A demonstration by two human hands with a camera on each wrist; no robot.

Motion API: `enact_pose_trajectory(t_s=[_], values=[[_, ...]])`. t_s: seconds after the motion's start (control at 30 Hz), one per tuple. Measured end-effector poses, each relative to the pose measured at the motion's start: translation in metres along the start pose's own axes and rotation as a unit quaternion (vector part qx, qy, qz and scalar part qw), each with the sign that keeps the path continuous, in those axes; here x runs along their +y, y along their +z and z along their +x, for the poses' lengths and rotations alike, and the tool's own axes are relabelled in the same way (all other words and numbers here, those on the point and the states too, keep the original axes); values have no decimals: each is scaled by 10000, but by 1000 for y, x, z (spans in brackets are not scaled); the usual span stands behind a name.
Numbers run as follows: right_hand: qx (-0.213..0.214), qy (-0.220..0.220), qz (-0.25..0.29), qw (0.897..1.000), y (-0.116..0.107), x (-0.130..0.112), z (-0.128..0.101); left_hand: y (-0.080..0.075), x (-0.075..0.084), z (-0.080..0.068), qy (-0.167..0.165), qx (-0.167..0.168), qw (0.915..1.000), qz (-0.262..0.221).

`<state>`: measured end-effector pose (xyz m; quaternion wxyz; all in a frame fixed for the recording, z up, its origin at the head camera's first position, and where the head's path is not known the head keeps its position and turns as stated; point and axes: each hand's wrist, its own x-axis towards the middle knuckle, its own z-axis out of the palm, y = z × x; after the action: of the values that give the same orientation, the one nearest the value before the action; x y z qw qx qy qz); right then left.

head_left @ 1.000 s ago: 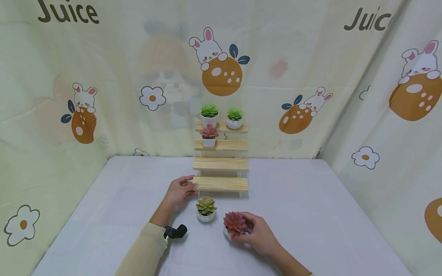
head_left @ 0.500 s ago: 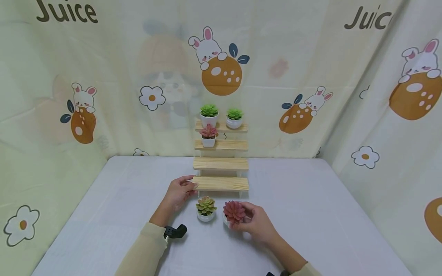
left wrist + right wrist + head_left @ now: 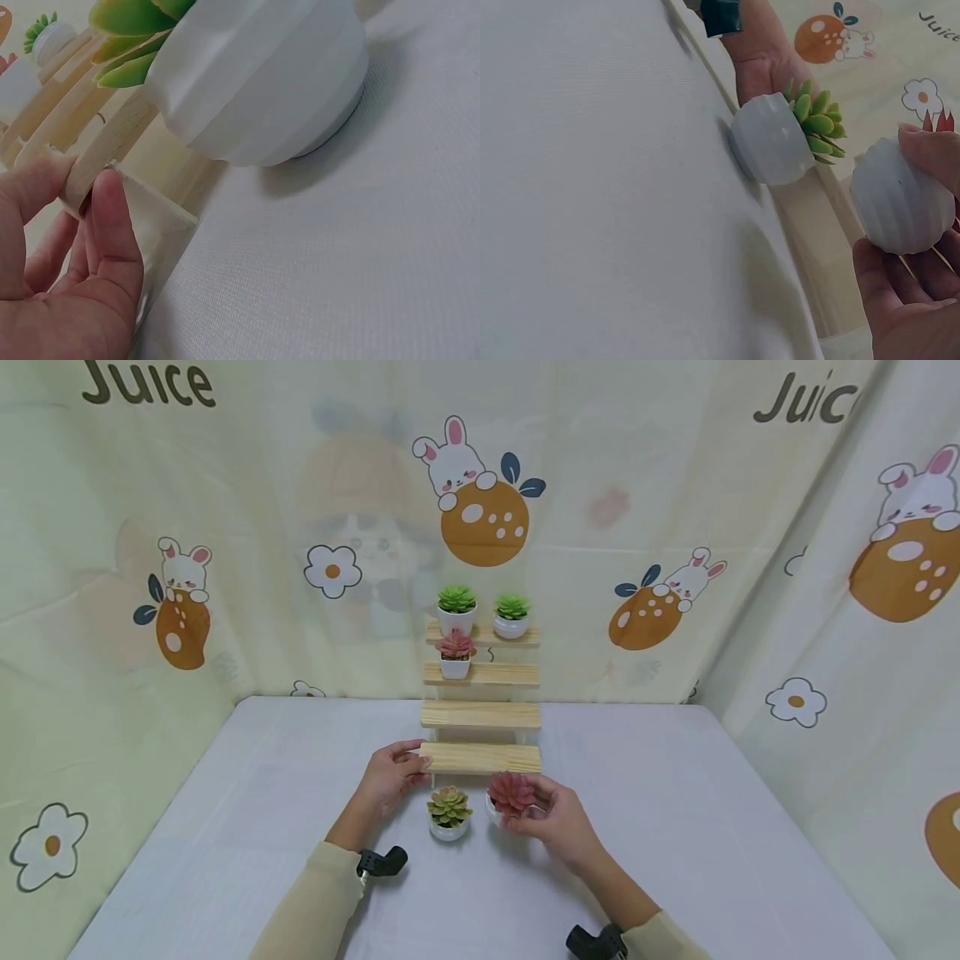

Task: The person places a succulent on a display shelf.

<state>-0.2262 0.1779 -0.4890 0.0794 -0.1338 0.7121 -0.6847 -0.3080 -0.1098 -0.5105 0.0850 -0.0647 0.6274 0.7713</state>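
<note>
A four-step wooden stand (image 3: 481, 714) rises at the back of the table. My left hand (image 3: 390, 779) grips the left end of its lowest step (image 3: 480, 758); the left wrist view shows my thumb and fingers (image 3: 112, 225) pinching that plank end (image 3: 105, 146). My right hand (image 3: 551, 817) holds a red succulent in a white pot (image 3: 510, 797), lifted just in front of the lowest step; its ribbed pot (image 3: 900, 196) sits between my fingers. A yellow-green succulent in a white pot (image 3: 448, 812) stands on the table between my hands, also seen as the pot (image 3: 262, 75) and the pot (image 3: 771, 142).
Two green succulents (image 3: 456, 608) (image 3: 512, 615) stand on the top step and a pink one (image 3: 454, 653) on the second. The third step (image 3: 480, 715) holds nothing. The table (image 3: 675, 827) has a white cloth; printed curtains (image 3: 150, 568) close in the back and sides.
My right hand has lifted the red succulent and carried it away from me, towards the lowest step. The left hand has stayed on the step's end.
</note>
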Motion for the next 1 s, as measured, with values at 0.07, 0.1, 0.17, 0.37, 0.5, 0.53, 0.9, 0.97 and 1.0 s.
enact_pose_trajectory(t_s=[0.07,0.1,0.17,0.37,0.5,0.53,0.9,0.97,1.0], values=[[106,19,-30,9999,0,-2,3,0,1,0,6,-12,10000,-10],[111,16,21,9999,-1,-3,4,0,1,0,17,-32,10000,-20],[109,0,88,9999,-1,-5,7,0,1,0,31,-64,10000,-33],[203,-147,8,9997,-3,-9,15,0,1,0,-24,1,10000,-33],[180,-315,59,9993,-5,-13,21,0,1,-1,-38,59,10000,-25],[176,-338,84,9992,-6,-14,22,0,1,-1,-32,59,10000,-29],[498,-197,-251,9983,-11,-26,39,-2,-2,1,46,-52,10000,-54],[522,-225,-219,9981,-11,-28,43,-2,-2,2,37,-31,10000,-35],[557,-258,-249,9978,-11,-30,44,-2,-2,2,24,-20,10000,-30]])
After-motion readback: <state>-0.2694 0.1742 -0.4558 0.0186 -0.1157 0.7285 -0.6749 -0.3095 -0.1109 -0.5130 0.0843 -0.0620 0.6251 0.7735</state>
